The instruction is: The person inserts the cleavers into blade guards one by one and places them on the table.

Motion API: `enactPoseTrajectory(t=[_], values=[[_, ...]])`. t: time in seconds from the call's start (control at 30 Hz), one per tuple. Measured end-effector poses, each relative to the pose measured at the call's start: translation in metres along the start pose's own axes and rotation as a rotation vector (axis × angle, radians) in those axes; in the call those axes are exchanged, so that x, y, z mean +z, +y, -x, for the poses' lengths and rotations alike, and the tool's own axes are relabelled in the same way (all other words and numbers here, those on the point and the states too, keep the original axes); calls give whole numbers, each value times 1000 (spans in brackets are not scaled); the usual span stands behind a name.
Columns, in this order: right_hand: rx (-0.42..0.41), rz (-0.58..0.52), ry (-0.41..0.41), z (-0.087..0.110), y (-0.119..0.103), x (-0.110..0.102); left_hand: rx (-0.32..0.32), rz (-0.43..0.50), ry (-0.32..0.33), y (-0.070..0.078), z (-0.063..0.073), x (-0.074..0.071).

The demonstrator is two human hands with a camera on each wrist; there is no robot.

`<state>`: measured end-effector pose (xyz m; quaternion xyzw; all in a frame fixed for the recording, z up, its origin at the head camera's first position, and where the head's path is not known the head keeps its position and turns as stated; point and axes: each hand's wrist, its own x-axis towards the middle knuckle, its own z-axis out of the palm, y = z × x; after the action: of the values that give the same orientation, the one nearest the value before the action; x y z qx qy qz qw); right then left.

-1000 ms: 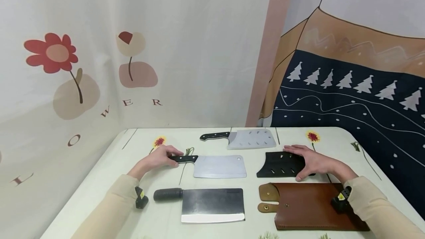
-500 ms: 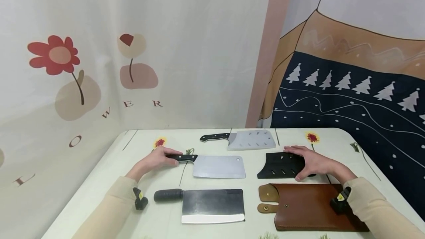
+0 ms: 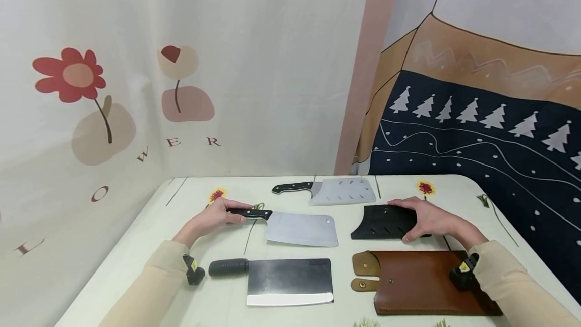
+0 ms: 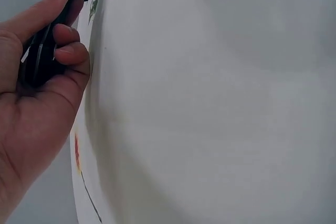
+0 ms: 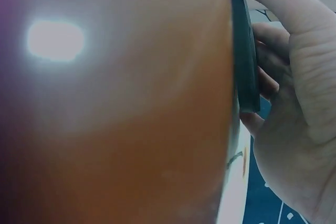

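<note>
My left hand (image 3: 214, 220) grips the black riveted handle of a cleaver (image 3: 303, 229) with a plain pale blade and a hole near its far corner. In the left wrist view the fingers curl round that black handle (image 4: 41, 59). On the right, my right hand (image 3: 431, 220) holds a black slotted blade guard (image 3: 381, 222) by its right end, thumb on the near edge and fingers on the far edge. The right wrist view shows the guard's dark edge (image 5: 245, 56) within the hand. The cleaver's blade points toward the guard, with a gap between them.
A larger cleaver (image 3: 290, 279) with a dark blade lies in front. To its right is a brown leather sheath (image 3: 422, 284) with two snap flaps, under my right wrist. Another black-handled cleaver (image 3: 292, 187) in a translucent guard (image 3: 347, 191) lies at the back of the table (image 3: 150, 246).
The plain cleaver's handle has risen slightly and its blade now slants down to the right. The black guard has tilted and risen a little in my right hand.
</note>
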<state>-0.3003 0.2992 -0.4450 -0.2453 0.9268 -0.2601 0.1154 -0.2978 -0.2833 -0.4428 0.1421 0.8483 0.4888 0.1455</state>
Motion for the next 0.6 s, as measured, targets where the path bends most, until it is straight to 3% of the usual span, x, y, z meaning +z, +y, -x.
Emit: enactPoseTrajectory(t=[0.23, 0.6], values=[[-9, -9, 42, 0, -3, -8, 21, -16, 37, -5, -2, -4], [-43, 1, 97, -5, -18, -13, 15, 45, 127, 4, 0, -8]])
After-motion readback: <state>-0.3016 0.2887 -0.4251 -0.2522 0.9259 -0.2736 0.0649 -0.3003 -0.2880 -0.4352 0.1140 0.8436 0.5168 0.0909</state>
